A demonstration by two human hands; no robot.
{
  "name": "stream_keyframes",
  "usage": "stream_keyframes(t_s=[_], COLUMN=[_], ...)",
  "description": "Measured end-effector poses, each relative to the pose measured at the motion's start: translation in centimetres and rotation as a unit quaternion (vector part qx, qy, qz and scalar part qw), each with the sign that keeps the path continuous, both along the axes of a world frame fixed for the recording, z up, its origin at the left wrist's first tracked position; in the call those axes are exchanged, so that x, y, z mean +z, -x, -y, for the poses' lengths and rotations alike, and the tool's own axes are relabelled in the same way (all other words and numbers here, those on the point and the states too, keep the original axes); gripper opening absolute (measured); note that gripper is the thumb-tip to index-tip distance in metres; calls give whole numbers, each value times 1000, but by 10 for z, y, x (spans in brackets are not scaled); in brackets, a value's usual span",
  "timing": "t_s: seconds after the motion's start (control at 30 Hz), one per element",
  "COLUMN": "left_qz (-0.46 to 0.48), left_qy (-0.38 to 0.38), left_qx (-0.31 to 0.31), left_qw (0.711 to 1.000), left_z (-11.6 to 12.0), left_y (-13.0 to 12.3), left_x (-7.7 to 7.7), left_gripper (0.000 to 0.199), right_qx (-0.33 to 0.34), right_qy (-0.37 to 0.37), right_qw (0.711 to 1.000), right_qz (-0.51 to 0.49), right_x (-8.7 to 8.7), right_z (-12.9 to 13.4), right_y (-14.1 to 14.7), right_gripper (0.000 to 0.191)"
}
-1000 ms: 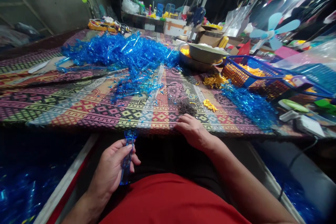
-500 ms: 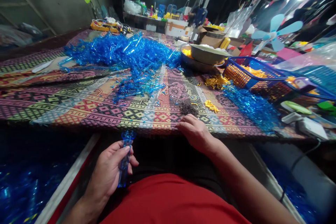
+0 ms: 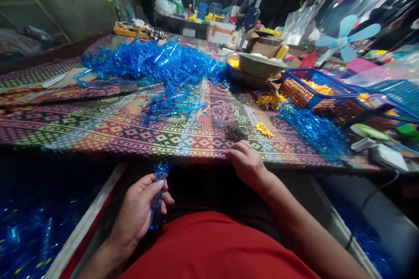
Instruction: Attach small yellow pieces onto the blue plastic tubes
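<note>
My left hand (image 3: 144, 202) is closed around a clear blue plastic tube-like part (image 3: 157, 200) with a flared, pronged top. It holds the part upright just below the table's front edge. My right hand (image 3: 245, 159) rests at that edge with its fingers bent and drawn together, beside a small heap of tiny dark pieces (image 3: 235, 133). Whatever its fingertips hold, if anything, is too small or hidden to see. A little pile of yellow plastic pieces (image 3: 263, 130) lies just beyond my right hand.
Blue plastic parts (image 3: 153, 63) form a large heap on the patterned cloth (image 3: 124, 130). Metal bowls (image 3: 260, 66), a blue basket (image 3: 321, 93) of yellow pieces and another blue pile (image 3: 314, 133) stand right. A light blue fan (image 3: 343, 41) is behind.
My right hand has shifted slightly right along the table edge, near the dark pieces. My left hand keeps its grip on the blue part, nearly unmoved.
</note>
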State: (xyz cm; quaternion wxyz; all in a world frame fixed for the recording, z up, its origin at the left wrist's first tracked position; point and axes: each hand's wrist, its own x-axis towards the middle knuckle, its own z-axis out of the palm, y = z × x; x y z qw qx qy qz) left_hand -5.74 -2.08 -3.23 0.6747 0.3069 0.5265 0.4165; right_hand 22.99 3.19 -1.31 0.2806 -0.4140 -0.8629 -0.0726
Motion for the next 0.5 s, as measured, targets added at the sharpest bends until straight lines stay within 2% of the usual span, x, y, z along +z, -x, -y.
stream_keyframes(t_s=[0.13,0.5], left_qz=[5,10], left_qy=[0,-9], left_qx=[11,32], left_qw=[1000,999], left_z=[0,4], left_y=[1,1], left_x=[-1,3], left_gripper=[20,22], right_qx=[-23,20], right_qy=[-8,-2], right_qw=[998,999], right_qz=[-57,-27], right_x=[5,6], right_z=[2,13], right_y=[-7,6], right_gripper=[16,14])
